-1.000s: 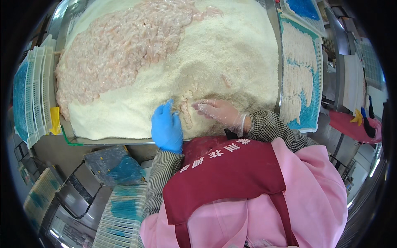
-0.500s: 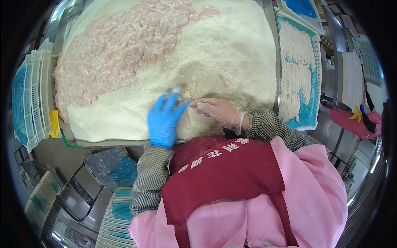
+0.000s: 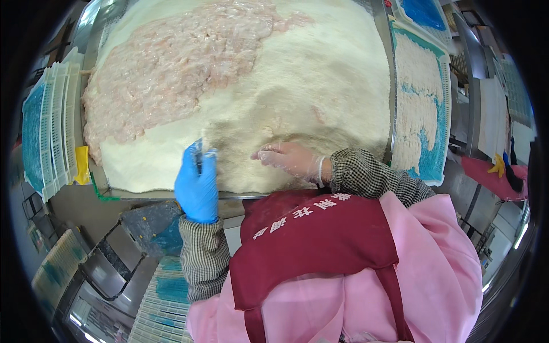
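My left hand [image 3: 197, 186], in a blue glove, is above the front edge of a wide metal tray. Its powder-dusted fingers and thumb stand apart with nothing visible between them. My right hand [image 3: 291, 160], in a thin clear glove, is low over the pale powder [image 3: 320, 68] near the front. Its fingers are bent together and point left; whatever they may hold is hidden. Wet, pale pink raw meat strips [image 3: 177, 63] lie heaped on the powder at the far left. A partly powdered strip [image 3: 318, 114] shows beyond my right hand.
A teal-lined crate [image 3: 438, 143] with rows of coated strips stands right of the tray. A blue-lined crate [image 3: 423, 14] is behind it. Stacked white crates [image 3: 60, 126] stand on the left beside a yellow piece [image 3: 82, 166]. More crates [image 3: 163, 303] are at lower left.
My left hand has drawn back left and nearer, away from my right hand. My right hand has shifted slightly left. The powder between them looks smoother, and the whole view has moved slightly.
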### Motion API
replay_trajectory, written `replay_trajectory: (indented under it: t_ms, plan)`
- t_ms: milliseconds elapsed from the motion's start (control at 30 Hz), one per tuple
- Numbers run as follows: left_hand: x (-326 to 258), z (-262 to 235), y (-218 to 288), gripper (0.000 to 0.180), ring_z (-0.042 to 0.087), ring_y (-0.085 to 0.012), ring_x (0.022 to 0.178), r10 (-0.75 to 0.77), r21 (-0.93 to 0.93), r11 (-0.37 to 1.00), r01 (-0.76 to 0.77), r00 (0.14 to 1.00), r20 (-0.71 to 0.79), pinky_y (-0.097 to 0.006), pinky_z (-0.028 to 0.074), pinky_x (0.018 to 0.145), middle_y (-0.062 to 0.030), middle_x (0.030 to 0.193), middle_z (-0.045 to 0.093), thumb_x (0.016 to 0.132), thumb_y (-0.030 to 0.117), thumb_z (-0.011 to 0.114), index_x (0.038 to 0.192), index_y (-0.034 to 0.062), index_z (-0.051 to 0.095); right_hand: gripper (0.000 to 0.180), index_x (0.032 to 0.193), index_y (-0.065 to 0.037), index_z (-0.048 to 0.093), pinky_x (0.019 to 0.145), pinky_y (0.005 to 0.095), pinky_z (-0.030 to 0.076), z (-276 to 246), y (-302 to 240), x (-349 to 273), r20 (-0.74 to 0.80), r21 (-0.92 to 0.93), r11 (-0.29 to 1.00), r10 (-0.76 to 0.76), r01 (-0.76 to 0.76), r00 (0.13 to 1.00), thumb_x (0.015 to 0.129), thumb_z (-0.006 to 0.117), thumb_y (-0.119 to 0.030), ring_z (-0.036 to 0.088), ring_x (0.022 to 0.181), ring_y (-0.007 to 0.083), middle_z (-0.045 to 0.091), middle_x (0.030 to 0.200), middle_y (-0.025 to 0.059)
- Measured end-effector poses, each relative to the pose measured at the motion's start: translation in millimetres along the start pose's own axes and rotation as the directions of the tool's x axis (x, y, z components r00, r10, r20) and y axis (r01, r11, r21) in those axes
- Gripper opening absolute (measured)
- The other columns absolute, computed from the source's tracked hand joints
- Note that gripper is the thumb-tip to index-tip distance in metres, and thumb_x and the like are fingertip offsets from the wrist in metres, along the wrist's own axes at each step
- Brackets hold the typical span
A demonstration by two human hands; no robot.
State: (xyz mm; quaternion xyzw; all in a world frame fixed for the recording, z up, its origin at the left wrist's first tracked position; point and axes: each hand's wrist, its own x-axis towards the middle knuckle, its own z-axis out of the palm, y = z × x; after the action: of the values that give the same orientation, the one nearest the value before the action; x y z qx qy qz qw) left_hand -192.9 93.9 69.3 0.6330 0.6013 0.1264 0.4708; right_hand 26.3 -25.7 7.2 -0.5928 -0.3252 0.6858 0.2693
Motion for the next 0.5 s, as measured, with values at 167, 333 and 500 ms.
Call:
replay_trajectory:
  t_ms: [167, 333, 500]
  plan:
    - [4, 0, -27, 0.043, 0.072, -0.0238, 0.106, -0.054, 0.058, 0.997, 0.057, 0.997, -0.053, -0.034, 0.056, 0.091, -0.0178, 0.121, 0.074, 0.106, 0.021, 0.061, 0.145, 0.002, 0.059, 0.052, 0.141, -0.007, 0.064, 0.106, 0.0355, 0.048, 7, 4, 15, -0.021, 0.184, 0.981, -0.055, 0.058, 0.998, 0.107, 0.052, -0.044, 0.065, 0.123, 0.0238, 0.069, 0.134, 0.0126]
    - [16, 23, -56, 0.039, 0.072, -0.0232, 0.105, 0.082, -0.033, 0.996, -0.087, 0.987, -0.137, -0.035, 0.056, 0.093, -0.0168, 0.123, 0.074, 0.107, 0.018, 0.058, 0.142, 0.001, 0.062, 0.044, 0.14, -0.006, 0.062, 0.098, 0.0312, 0.05, 30, -22, 41, -0.124, 0.624, 0.779, 0.024, 0.059, 0.992, 0.11, 0.051, -0.036, 0.064, 0.113, 0.0159, 0.07, 0.124, 0.0055]
    - [25, 46, -15, 0.039, 0.064, -0.0255, 0.115, 0.305, 0.155, 0.95, -0.273, 0.918, -0.252, -0.04, 0.05, 0.104, -0.0175, 0.131, 0.068, 0.108, 0.02, 0.054, 0.14, -0.0017, 0.062, 0.037, 0.118, -0.008, 0.065, 0.088, 0.0309, 0.049, 41, -27, 65, -0.054, 0.687, 0.727, 0.047, 0.002, 0.997, 0.11, 0.05, -0.04, 0.059, 0.093, 0.0147, 0.063, 0.102, 0.0008]
